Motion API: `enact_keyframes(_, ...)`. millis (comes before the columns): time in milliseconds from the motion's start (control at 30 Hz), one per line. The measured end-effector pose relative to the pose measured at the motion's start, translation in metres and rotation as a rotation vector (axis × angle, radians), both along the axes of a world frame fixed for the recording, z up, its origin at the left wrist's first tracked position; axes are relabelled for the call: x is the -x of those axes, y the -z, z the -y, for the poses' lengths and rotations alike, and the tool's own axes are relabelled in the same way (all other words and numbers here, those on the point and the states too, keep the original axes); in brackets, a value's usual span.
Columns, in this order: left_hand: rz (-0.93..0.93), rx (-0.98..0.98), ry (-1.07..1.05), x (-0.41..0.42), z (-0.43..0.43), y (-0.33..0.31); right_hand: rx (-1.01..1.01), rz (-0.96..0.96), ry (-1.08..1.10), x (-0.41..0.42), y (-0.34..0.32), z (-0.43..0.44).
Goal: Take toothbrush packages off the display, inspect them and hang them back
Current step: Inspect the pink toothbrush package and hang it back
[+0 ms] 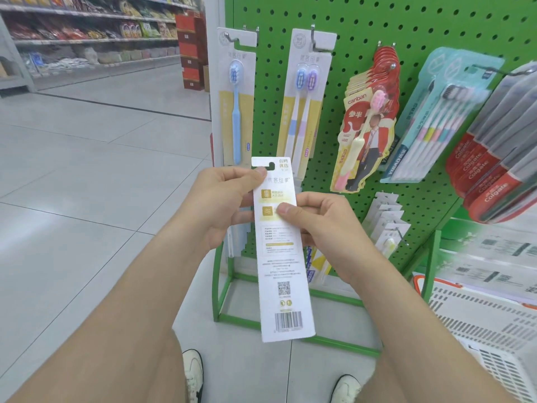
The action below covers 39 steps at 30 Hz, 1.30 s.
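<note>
— Where's the pack [283,271]?
— Dead centre, back side facing us, hiding what it holds; the small print is too blurred to read. The left hand [226,199] pinches its top, the right hand [325,225] pinches its middle.
— Edges?
— The Colgate packs [491,175] at 3 o'clock and the basket [476,312] at 5 are cut off by the frame. The pegboard [363,30] stands at 1 o'clock. Open floor [87,184] lies at 9.
</note>
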<state>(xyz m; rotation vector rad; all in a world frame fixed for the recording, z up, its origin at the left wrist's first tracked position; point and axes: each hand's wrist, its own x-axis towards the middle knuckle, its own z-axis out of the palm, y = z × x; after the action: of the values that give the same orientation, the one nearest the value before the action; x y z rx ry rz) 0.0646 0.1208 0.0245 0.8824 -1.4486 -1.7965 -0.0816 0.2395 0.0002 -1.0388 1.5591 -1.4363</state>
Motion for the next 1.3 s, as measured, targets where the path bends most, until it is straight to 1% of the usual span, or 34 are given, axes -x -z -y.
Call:
enact_keyframes(133, 0.111, 0.072, 0.109, -0.006, 0.000, -0.001, -0.009, 0.053, 0.012, -0.003, -0.001, 0.000)
enact_keyframes(267, 0.098, 0.089, 0.079, -0.003, -0.002, 0.000, -0.051, 0.073, 0.005, -0.004, -0.001, 0.000)
enact_keyframes(333, 0.065, 0.085, 0.012, -0.002, -0.001, 0.000, -0.084, 0.059, -0.024, -0.004, -0.001, 0.000)
enact_keyframes(400, 0.020, 0.093, -0.105, -0.001, 0.001, -0.001, -0.112, 0.043, -0.052, -0.005, -0.001, -0.001)
enact_keyframes(533, -0.018, 0.230, -0.331, 0.001, 0.002, 0.000, -0.159, 0.014, -0.150, -0.007, -0.002, -0.002)
enact_keyframes(633, 0.010, 0.313, -0.385, 0.003, 0.001, 0.005, -0.163, 0.011, -0.202, -0.007, -0.003, -0.003)
enact_keyframes(733, 0.027, 0.336, -0.418, 0.006, 0.002, 0.008, -0.140, 0.026, -0.183, -0.006, -0.004, -0.004)
enact_keyframes(833, 0.047, 0.373, -0.475, 0.005, 0.001, 0.007, -0.128, -0.063, -0.163, -0.009, -0.004, -0.005)
enact_keyframes(933, 0.076, 0.434, -0.490, 0.005, -0.001, 0.007, -0.146, -0.134, -0.223, -0.010, 0.001, -0.004)
enact_keyframes(1033, 0.117, 0.415, -0.427, 0.006, -0.001, 0.007, -0.163, -0.182, -0.258, -0.009, 0.001, -0.004)
enact_keyframes(1133, 0.190, 0.307, -0.314, 0.005, 0.000, 0.004, -0.213, -0.040, -0.292, -0.008, 0.002, -0.005)
enact_keyframes(1233, 0.094, 0.134, -0.233, 0.002, 0.002, 0.003, -0.258, 0.077, -0.360, -0.008, 0.005, -0.001)
enact_keyframes(1300, 0.030, 0.081, -0.211, 0.000, 0.001, 0.002, -0.278, 0.104, -0.389, -0.008, 0.006, 0.001)
